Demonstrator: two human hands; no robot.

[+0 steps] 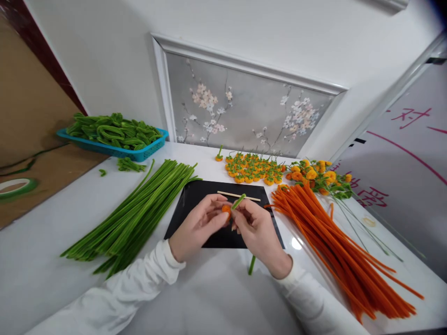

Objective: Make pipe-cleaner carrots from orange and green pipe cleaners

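My left hand [199, 225] and my right hand [256, 230] meet over a black mat [195, 195] on the white table [52, 260]. The left fingers pinch a small orange pipe-cleaner ball [226, 209]. The right fingers are closed on a green pipe cleaner [238, 201]; its top sticks up beside the ball and its lower end [251, 265] shows below my right wrist. A thin wooden stick [238, 196] lies on the mat just behind my fingers.
A bundle of green pipe cleaners [136, 216] lies left of the mat, orange ones [335, 246] to the right. Several finished orange-and-green pieces [253, 168] and stemmed flowers [319, 177] sit behind. A teal basket [115, 149] of green bent pieces stands far left.
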